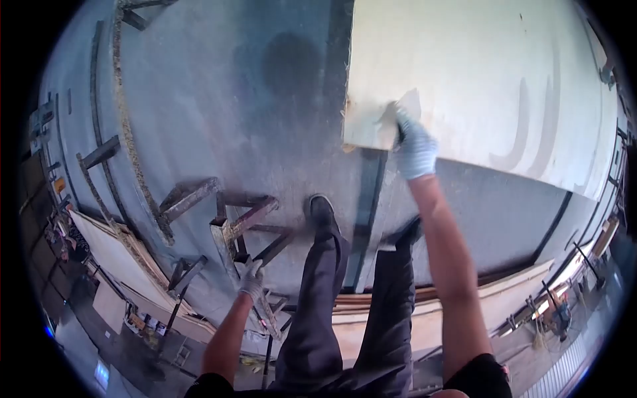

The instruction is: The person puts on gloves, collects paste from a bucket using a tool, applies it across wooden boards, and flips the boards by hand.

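Note:
My right hand (417, 147), in a pale knit glove, is closed around what looks like a scraper (410, 103) with a flat, pale, wedge-shaped blade. The blade is over the near left corner of a large cream-coloured board (464, 79). Grey curved smears mark the board's right part. Its left edge is rough and splintered. My left hand (252, 278), also gloved, is closed on an upright of a rusty metal frame (225, 242) at lower left. Part of that grip is hidden.
My shoes (322, 211) stand on a grey metal surface (279, 159). Rusty, crusted bars (126, 126) run along the left. Stacked wood sheets (385, 312) lie behind my legs, and more sheets (133, 259) lie at left. A broom (539, 338) is at lower right.

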### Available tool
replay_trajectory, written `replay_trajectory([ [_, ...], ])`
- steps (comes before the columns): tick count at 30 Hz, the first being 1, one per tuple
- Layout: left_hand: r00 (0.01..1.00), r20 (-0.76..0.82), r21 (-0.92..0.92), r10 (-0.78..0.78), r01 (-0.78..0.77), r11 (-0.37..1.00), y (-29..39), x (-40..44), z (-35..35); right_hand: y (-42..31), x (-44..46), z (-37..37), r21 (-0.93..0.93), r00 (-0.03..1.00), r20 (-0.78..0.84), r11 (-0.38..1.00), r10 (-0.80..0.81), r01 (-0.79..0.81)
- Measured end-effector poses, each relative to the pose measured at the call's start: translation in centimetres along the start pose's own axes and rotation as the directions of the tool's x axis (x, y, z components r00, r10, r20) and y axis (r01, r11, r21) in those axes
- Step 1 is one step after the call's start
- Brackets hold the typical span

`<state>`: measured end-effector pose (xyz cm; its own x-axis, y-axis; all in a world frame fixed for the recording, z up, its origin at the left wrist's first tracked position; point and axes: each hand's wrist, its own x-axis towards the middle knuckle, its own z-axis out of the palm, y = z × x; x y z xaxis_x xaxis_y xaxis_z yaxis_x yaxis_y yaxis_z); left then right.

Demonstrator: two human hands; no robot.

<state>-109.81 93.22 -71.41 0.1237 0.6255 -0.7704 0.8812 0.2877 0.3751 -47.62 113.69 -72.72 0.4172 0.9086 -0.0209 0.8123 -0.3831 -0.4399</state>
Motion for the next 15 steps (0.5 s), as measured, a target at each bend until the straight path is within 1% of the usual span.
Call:
replay_trajectory([
  [1,0.997,0.059,-0.034,-0.058,0.06,0.998,-1.2,-1.6,0.5,-2.0,-2.4,0.3,0.02,1.0,0.01,1.0,-0.019,0.019],
  [2,0.989,0.109,-0.066,-0.102,0.109,0.992,-1.2,-2.3,1.2,-3.5,-4.9,1.9,0.191,0.997,0.046,0.979,0.057,-0.065],
  [3,0.978,0.151,-0.097,-0.141,0.157,0.983,-0.5,-2.3,1.8,-4.7,-7.2,3.5,0.357,0.989,0.088,0.923,0.12,-0.143],
  [5,0.961,0.252,-0.116,-0.115,0.148,0.982,4.5,-1.3,0.6,-7.4,-9.1,4.2,0.185,0.999,-0.014,0.982,-0.036,0.038],
  [6,0.947,0.305,-0.118,-0.102,0.144,0.983,7.2,-0.8,-0.8,-7.6,-8.5,3.8,0.324,0.996,0.018,0.942,0.086,-0.087],
  [7,0.953,0.294,-0.176,-0.074,0.13,0.976,8.5,-0.4,-2.1,-7.7,-8.5,3.0,0.449,0.975,0.07,0.866,0.211,-0.22],
  [8,0.956,0.29,-0.233,-0.045,0.116,0.966,9.7,0.1,-3.1,-8.1,-7.8,1.2,0.555,0.935,0.135,0.757,0.327,-0.345],
  [9,0.959,0.285,-0.293,-0.012,0.099,0.951,10.9,0.9,-3.8,-7.5,-6.8,-1.3,0.766,0.923,0.059,0.575,0.381,-0.287],
  [10,0.969,0.241,-0.35,0.046,0.043,0.936,11.5,1.1,-4.9,-5.4,-6.2,-4.5,0.716,0.891,0.082,0.595,0.447,-0.365],
  [11,0.97,0.237,-0.301,-0.05,0.123,0.946,12.8,1.0,-6.5,-3.4,-5.3,-7.5,0.688,0.868,0.002,0.629,0.496,-0.361],
  [12,0.965,0.25,-0.301,-0.077,0.153,0.941,12.3,1.3,-7.4,-0.3,-4.5,-9.9,0.789,0.814,0.09,0.458,0.574,-0.41],
  [13,0.959,0.262,-0.299,-0.107,0.186,0.936,10.8,1.3,-8.5,1.8,-3.1,-12.6,0.801,0.797,0.058,0.449,0.601,-0.396],
  [14,0.963,0.242,-0.248,-0.118,0.179,0.952,9.8,0.8,-9.4,4.8,-2.8,-13.3,0.845,0.749,0.047,0.374,0.661,-0.383],
  [15,0.968,0.216,-0.199,-0.127,0.171,0.965,8.7,0.4,-10.2,7.9,-1.9,-13.2,0.913,0.696,0.226,0.102,0.682,-0.396],
])
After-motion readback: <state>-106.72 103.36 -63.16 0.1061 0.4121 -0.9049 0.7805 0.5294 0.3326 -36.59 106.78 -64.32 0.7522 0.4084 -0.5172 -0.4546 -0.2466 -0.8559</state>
